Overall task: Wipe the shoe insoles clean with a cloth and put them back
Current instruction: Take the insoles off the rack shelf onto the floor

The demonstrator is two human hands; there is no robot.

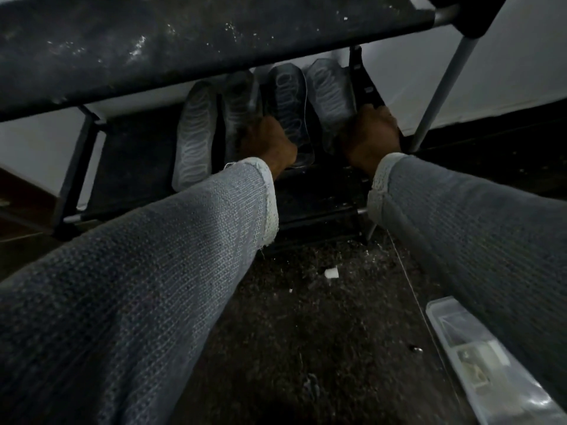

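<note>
Grey knitted sleeves [138, 286] with pale frayed cuffs fill the near field, one from each lower corner, both reaching forward under a shelf. Left hand [267, 142]: back toward camera, fingers curled down over the near end of the second insole from the left, a grey foam insole with ridged pattern [237, 108]; appears to grip it, though the fingertips are hidden. Right hand [372, 131]: knuckles up, fingers curled at the near end of the rightmost grey patterned insole [328, 90], close to the black rack side panel [357, 72]; cannot tell whether it grips the insole or the rack edge, as the fingers are out of sight. Four insoles lie side by side, toes pointing away, on the dark lower shelf of the shoe rack [138, 154]: a pale grey insole at far left [194, 139], then the left hand's insole, then a darker black insole with a thin light outline [290, 102] between the two hands, then the rightmost one. Dusty dark fabric upper shelf [184, 41] spans the top of view, carried on a grey metal tube [441, 87] at right. White wall [506, 72] behind. Dark speckled carpet floor [306, 332] below, with a small white scrap [331, 273]. Clear plastic compartment box [478, 363] on the floor at lower right, partly under the right sleeve. Lighting dim.
</note>
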